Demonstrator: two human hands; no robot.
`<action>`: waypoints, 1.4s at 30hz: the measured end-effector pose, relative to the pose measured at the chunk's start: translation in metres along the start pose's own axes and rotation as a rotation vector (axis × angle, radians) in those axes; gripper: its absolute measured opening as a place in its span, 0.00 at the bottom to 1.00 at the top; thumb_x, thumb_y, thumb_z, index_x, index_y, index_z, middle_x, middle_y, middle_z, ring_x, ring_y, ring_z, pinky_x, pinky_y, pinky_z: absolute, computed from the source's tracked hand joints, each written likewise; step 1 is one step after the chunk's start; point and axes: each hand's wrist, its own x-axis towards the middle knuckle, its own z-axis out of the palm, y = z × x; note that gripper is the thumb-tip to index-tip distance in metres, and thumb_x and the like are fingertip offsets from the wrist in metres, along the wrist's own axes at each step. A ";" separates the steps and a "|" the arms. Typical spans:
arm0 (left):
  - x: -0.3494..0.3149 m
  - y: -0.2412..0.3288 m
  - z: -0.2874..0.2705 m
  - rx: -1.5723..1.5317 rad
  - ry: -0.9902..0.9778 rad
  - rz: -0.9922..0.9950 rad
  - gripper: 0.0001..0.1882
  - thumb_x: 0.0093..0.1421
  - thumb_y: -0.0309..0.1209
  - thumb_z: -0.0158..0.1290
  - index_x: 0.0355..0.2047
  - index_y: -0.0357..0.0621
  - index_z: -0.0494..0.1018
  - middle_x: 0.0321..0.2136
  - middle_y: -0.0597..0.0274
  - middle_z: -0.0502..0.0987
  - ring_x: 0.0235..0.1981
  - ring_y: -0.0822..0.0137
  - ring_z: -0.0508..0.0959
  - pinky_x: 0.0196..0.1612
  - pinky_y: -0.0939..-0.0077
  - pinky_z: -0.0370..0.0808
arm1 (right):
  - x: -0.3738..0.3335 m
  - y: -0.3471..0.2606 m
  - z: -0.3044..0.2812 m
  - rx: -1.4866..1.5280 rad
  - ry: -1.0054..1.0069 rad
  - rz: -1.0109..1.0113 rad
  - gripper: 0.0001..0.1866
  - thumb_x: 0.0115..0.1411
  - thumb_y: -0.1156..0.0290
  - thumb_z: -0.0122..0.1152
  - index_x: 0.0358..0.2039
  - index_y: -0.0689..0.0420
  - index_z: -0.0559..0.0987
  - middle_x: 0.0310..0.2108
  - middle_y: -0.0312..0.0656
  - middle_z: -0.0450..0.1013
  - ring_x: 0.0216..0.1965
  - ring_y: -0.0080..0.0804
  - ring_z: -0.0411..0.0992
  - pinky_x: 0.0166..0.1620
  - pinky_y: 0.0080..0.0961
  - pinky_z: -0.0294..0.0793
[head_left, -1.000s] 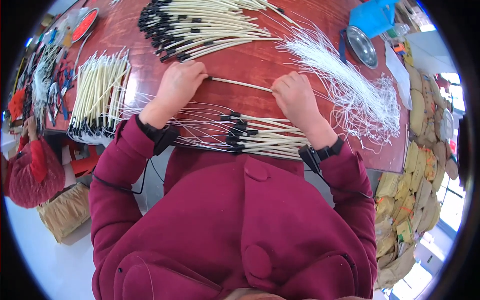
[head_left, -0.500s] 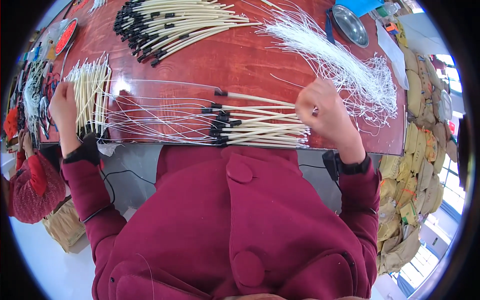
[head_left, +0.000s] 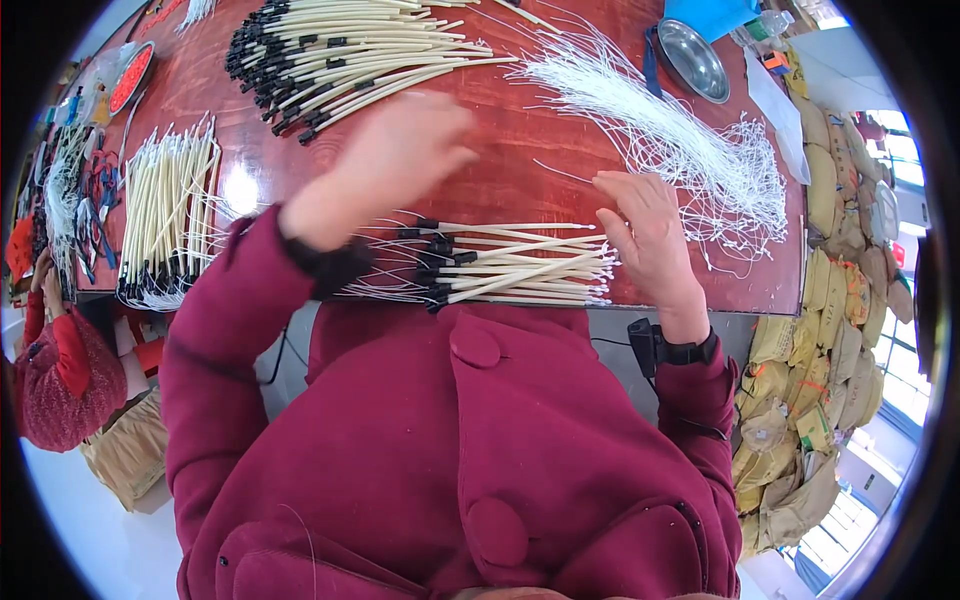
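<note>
A bundle of cream tubes (head_left: 515, 265) lies at the near edge of the red-brown table (head_left: 520, 180), right in front of the person. Its long axis runs along that edge: the black-capped ends point to the person's left, with thin white wires trailing further left, and the bare pale tips point right.

The right hand (head_left: 648, 232) rests at the pale tips, palm down, fingers loosely spread and touching the tube ends, not closed on anything. The left hand (head_left: 400, 160) hangs above the table beyond the bundle, blurred; whether it holds anything cannot be told.

A second, bigger heap of tubes (head_left: 340, 50) lies toward the far edge, black caps to the left, tips pointing right. A third batch (head_left: 165, 215) sits at the left edge, its long axis running from near to far, black caps nearest. A tangle of white strings (head_left: 680, 140) spreads over the right side. A round metal dish (head_left: 695, 60) sits in the far right corner beside a blue box (head_left: 715, 15). Tan sacks (head_left: 830, 300), stacked, line the floor past the right edge.
</note>
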 end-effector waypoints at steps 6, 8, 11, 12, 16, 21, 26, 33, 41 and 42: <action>0.058 0.033 0.102 0.078 -0.128 0.224 0.07 0.58 0.29 0.56 0.35 0.40 0.73 0.37 0.53 0.75 0.43 0.49 0.76 0.46 0.59 0.76 | -0.005 0.003 0.004 -0.017 0.047 0.056 0.19 0.62 0.70 0.62 0.53 0.59 0.78 0.51 0.44 0.77 0.49 0.44 0.71 0.54 0.38 0.68; 0.060 0.034 0.101 0.108 -0.148 0.238 0.07 0.58 0.29 0.55 0.35 0.40 0.73 0.38 0.53 0.75 0.43 0.49 0.76 0.45 0.58 0.76 | -0.009 0.009 0.005 -0.023 0.050 0.069 0.19 0.62 0.70 0.62 0.53 0.60 0.78 0.51 0.44 0.77 0.49 0.44 0.71 0.54 0.38 0.68; 0.052 0.026 0.092 0.179 -0.187 0.246 0.06 0.59 0.28 0.52 0.35 0.39 0.72 0.38 0.52 0.75 0.43 0.49 0.77 0.44 0.58 0.76 | -0.012 0.016 0.011 -0.024 0.054 0.077 0.19 0.62 0.70 0.62 0.53 0.60 0.78 0.51 0.45 0.77 0.49 0.44 0.71 0.54 0.38 0.68; 0.045 0.018 0.079 0.147 -0.169 0.200 0.05 0.61 0.27 0.51 0.36 0.39 0.71 0.37 0.50 0.75 0.42 0.48 0.77 0.43 0.56 0.76 | -0.010 0.017 0.012 -0.015 0.050 0.071 0.19 0.62 0.70 0.62 0.53 0.60 0.78 0.51 0.45 0.77 0.49 0.45 0.71 0.54 0.38 0.68; 0.005 -0.022 0.045 0.029 -0.140 0.009 0.05 0.65 0.27 0.47 0.37 0.37 0.68 0.33 0.43 0.76 0.38 0.41 0.78 0.40 0.49 0.75 | -0.010 0.023 0.022 0.000 0.057 0.084 0.22 0.62 0.69 0.63 0.56 0.61 0.77 0.53 0.45 0.76 0.51 0.45 0.71 0.56 0.39 0.68; -0.032 -0.044 0.016 0.047 -0.207 -0.187 0.04 0.66 0.26 0.48 0.37 0.37 0.67 0.32 0.41 0.76 0.38 0.39 0.77 0.39 0.46 0.73 | -0.007 0.029 0.030 -0.014 0.069 0.098 0.26 0.62 0.66 0.64 0.59 0.62 0.75 0.58 0.46 0.73 0.54 0.47 0.69 0.60 0.41 0.66; -0.049 -0.044 0.004 0.041 -0.161 -0.211 0.05 0.65 0.25 0.50 0.37 0.37 0.67 0.30 0.41 0.77 0.37 0.38 0.78 0.38 0.46 0.73 | -0.013 0.040 0.040 -0.116 0.069 -0.017 0.30 0.65 0.54 0.61 0.60 0.64 0.74 0.63 0.47 0.70 0.59 0.49 0.67 0.65 0.44 0.63; -0.048 -0.044 0.000 -0.019 -0.149 -0.235 0.05 0.63 0.23 0.51 0.37 0.37 0.67 0.29 0.41 0.77 0.37 0.39 0.79 0.38 0.47 0.74 | -0.018 0.038 0.042 0.013 -0.067 0.046 0.41 0.66 0.39 0.50 0.59 0.68 0.74 0.66 0.48 0.66 0.63 0.50 0.63 0.66 0.46 0.60; -0.053 -0.046 -0.004 -0.137 -0.112 -0.339 0.06 0.60 0.23 0.53 0.37 0.38 0.68 0.27 0.42 0.78 0.35 0.38 0.79 0.38 0.48 0.74 | -0.017 0.040 0.040 0.010 -0.112 0.006 0.46 0.66 0.33 0.44 0.61 0.69 0.72 0.67 0.50 0.64 0.64 0.52 0.61 0.67 0.46 0.59; -0.054 -0.048 -0.001 -0.157 -0.091 -0.332 0.06 0.60 0.23 0.53 0.37 0.38 0.68 0.27 0.42 0.78 0.35 0.38 0.79 0.37 0.47 0.74 | -0.016 0.037 0.041 0.020 -0.114 -0.024 0.46 0.66 0.33 0.44 0.61 0.69 0.72 0.67 0.50 0.64 0.64 0.52 0.61 0.67 0.46 0.59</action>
